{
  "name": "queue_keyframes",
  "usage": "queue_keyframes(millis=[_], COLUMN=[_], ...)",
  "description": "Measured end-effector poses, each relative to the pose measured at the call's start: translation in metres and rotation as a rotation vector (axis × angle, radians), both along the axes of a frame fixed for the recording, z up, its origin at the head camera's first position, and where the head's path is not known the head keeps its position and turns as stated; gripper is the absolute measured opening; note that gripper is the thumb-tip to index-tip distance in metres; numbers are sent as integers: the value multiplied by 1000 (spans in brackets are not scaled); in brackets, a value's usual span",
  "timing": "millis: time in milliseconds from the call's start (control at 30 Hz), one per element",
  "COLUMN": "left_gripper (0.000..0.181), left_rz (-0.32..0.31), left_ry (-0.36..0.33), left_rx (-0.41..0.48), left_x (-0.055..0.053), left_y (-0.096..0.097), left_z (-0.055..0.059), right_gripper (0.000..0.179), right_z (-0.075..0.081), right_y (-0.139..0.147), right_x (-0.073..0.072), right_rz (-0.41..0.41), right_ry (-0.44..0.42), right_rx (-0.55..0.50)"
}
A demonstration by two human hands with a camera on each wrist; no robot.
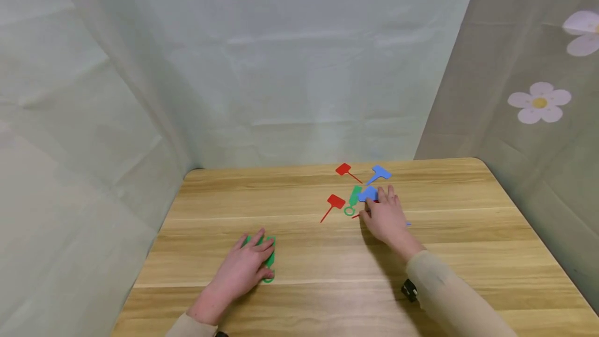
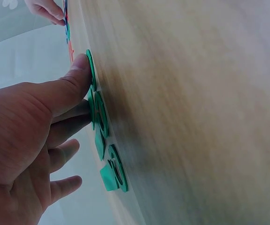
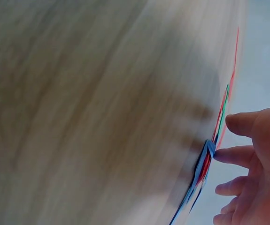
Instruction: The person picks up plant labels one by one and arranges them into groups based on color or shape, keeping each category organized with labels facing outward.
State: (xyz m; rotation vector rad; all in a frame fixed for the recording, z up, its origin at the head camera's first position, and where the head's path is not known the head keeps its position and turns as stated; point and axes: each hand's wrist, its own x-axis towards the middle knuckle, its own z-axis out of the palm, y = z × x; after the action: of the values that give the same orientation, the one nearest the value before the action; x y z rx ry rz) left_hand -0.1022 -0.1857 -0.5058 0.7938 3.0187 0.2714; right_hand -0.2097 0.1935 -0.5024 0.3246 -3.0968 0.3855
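Note:
My left hand (image 1: pixel 241 269) lies with its fingers spread over several flat green tags (image 1: pixel 270 260) on the left part of the table. In the left wrist view its thumb touches the nearest green tag (image 2: pixel 91 70), and ring-shaped ends show on others. Farther back and to the right, my right hand (image 1: pixel 386 217) reaches over a loose group of tags. Its index finger touches a blue tag (image 3: pixel 209 149) in the right wrist view, with red showing beneath. Beside that hand lie a green tag with a ring end (image 1: pixel 355 195) and another blue tag (image 1: pixel 367 194). The hand partly hides a red tag's thin stem.
Two red tags with thin stems, one nearer (image 1: pixel 336 201) and one farther back (image 1: pixel 343 169), lie left of the right hand. Behind it is a blue tag (image 1: pixel 380 172). The wooden table (image 1: pixel 318 295) ends at a pale hanging cloth (image 1: pixel 304 66).

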Motion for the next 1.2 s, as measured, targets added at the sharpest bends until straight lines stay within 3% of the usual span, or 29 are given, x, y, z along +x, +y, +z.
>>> queue_keyframes(millis=[333, 567, 767, 1200], left_gripper=[69, 68, 68, 65], left_rz=[7, 8, 1, 4], left_ry=[-10, -11, 7, 3], left_rx=[-9, 0, 10, 16], left_x=[-1, 1, 2, 5], left_y=[0, 0, -1, 3], left_z=[1, 3, 0, 2], right_gripper=[54, 49, 48, 79], right_z=[3, 8, 8, 12], right_y=[14, 17, 9, -4], right_x=[-7, -9, -21, -45], right_rz=[-39, -45, -14, 7], right_ry=[-24, 26, 65, -140], right_rx=[11, -15, -24, -119])
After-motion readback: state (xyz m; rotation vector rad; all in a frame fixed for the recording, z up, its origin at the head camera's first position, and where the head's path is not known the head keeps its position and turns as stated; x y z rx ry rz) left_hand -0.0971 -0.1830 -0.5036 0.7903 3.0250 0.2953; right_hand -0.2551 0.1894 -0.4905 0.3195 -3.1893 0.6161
